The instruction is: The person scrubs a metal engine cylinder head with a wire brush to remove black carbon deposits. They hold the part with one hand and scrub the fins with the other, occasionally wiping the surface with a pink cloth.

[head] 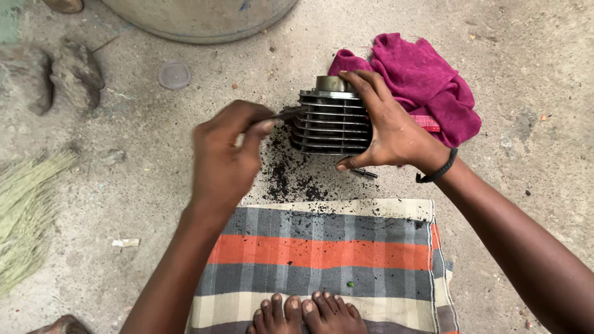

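— Floor (507,55) first, since it fills my feed: bare grey concrete, dusty, with a big round drum base (198,18) at the top edge.

— What lies on it?

— Largest is a checked cloth (322,260), grey with an orange band and cream border, spread at the bottom; I see bare toes (306,312) resting on its near edge. Next, a crumpled magenta rag (427,80) at upper right. A bundle of pale broom straw (25,210) runs off the left side, and two rough stones (55,74) sit at upper left.

— And the piece being worked?

— A dark finned engine cylinder (331,124) stands on the floor just beyond the cloth's far edge, touching the rag's left side. The right hand (390,130) is clamped around its right flank, fingers over the top rim, thumb low. A black band (438,170) circles that wrist.

— The other hand?

— The left hand (226,158) is closed tight on a thin metal tool (281,115), whose tip meets the fins on the cylinder's left side.

— Anything smaller?

— Black soot crumbs (291,176) are scattered under the cylinder and onto the cloth. A small round grey disc (174,75) lies near the drum, a slim dark rod (365,174) below the right thumb.
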